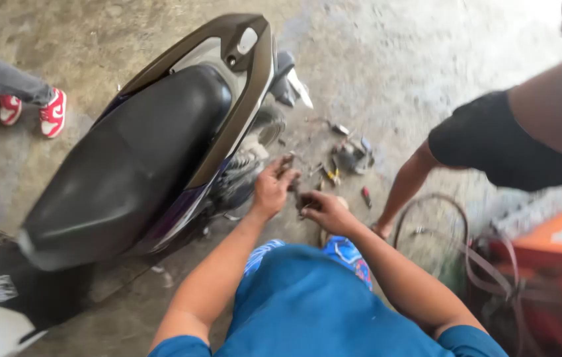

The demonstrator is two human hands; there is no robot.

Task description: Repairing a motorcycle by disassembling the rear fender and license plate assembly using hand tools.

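Note:
I look down at a scooter (162, 132) with a black seat and a grey rear grab rail, standing on a dirty concrete floor. My left hand (273, 187) is beside the scooter's rear lower body, its fingers closed around a small dark part. My right hand (324, 210) is close beside it, curled around another small dark piece. The image is blurred, so the exact pieces cannot be told. My blue shirt (314, 304) fills the bottom of the view.
Small tools and parts (350, 155) lie scattered on the floor beyond my hands. Another person's bent leg in black shorts (492, 142) is at right. A red box with hoses (545, 264) sits at lower right. Someone's red shoes (53, 112) are at upper left.

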